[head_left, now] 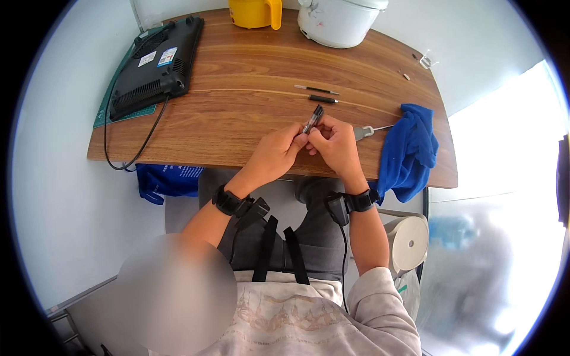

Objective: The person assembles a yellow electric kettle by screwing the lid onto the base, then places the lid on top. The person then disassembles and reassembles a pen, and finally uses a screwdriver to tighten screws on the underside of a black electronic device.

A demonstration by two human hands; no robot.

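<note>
My left hand (276,152) and my right hand (337,146) meet over the near part of the table. Between their closed fingertips they hold a clear pen barrel (313,119) with a black clip end tilted up and away from me. Its lower end is hidden by the fingers. Just beyond lie a thin pen refill (317,90) and, nearer the hands, a short black pen section (323,99) with a light tip. Beside my right hand rests a grey-handled tool (363,132) with a thin shaft, partly covered by that hand.
A blue cloth (409,151) hangs over the table's right front edge. On the left, a black appliance (157,68) with a cable lies on a green mat (101,118). At the back stand a yellow pot (252,15) and a white cooker (335,26). Small bits (406,76) lie far right.
</note>
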